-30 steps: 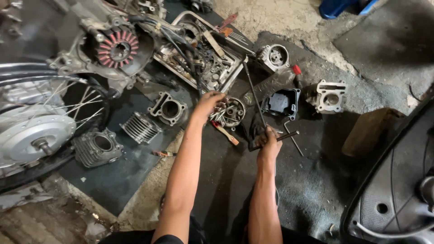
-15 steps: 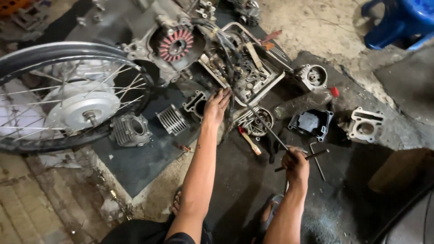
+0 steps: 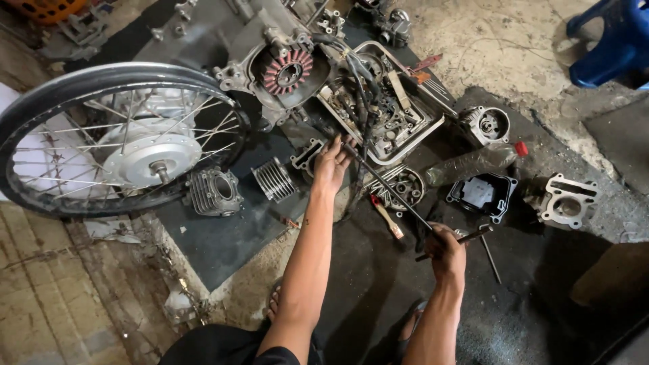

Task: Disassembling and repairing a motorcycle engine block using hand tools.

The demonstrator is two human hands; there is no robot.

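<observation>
My right hand (image 3: 446, 245) grips a long T-handle wrench (image 3: 387, 186) at its crossbar; the thin shaft slants up and to the left. My left hand (image 3: 331, 165) reaches forward, fingers spread, close to the shaft's far end beside a small square engine part (image 3: 307, 157). A grey metal tray (image 3: 433, 123) full of oily engine parts and black cables lies just beyond it. A round engine piece (image 3: 400, 188) sits between my hands, with a wooden-handled brush (image 3: 387, 216) next to it.
A spoked wheel (image 3: 128, 142) lies at left, two finned cylinders (image 3: 215, 191) beside it on a black mat. An engine case with a red-wound stator (image 3: 289, 71) sits behind. A plastic bottle (image 3: 473, 162), black cover (image 3: 481, 195) and cylinder head (image 3: 564, 201) lie right. Blue stool (image 3: 612, 44) far right.
The view has swung left, bringing the wheel fully into sight. My left hand moved from the round engine piece up towards the tray; my right hand keeps hold of the wrench.
</observation>
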